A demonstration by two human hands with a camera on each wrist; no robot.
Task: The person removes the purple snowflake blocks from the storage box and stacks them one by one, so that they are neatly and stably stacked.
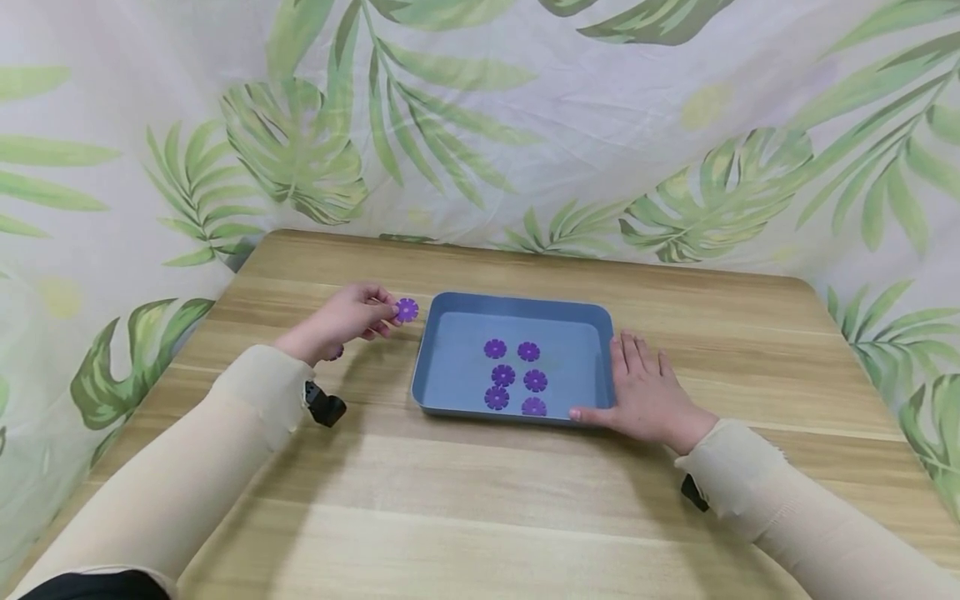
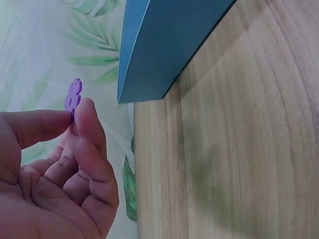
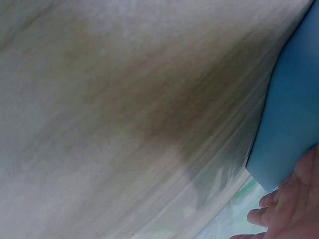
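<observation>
My left hand (image 1: 351, 321) pinches a purple flower-shaped disc (image 1: 407, 310) between thumb and index finger, just left of the blue tray (image 1: 517, 307). In the left wrist view the disc (image 2: 74, 94) appears nearly edge-on, above the tabletop, and the other fingers curl loosely. My right hand (image 1: 648, 392) lies against the tray's front right corner, its fingers straight along the right side and the thumb at the front rim. Several purple flower-shaped discs (image 1: 503, 376) lie flat in the tray, roughly in two columns. Another purple piece (image 1: 335, 353) shows partly behind the left wrist.
The tray stands on a wooden table (image 1: 450, 517), with its far edge close to a leaf-patterned cloth (image 1: 480, 125) hanging behind. In the right wrist view, the tray's outer wall (image 3: 291, 104) rises from the tabletop beside the hand.
</observation>
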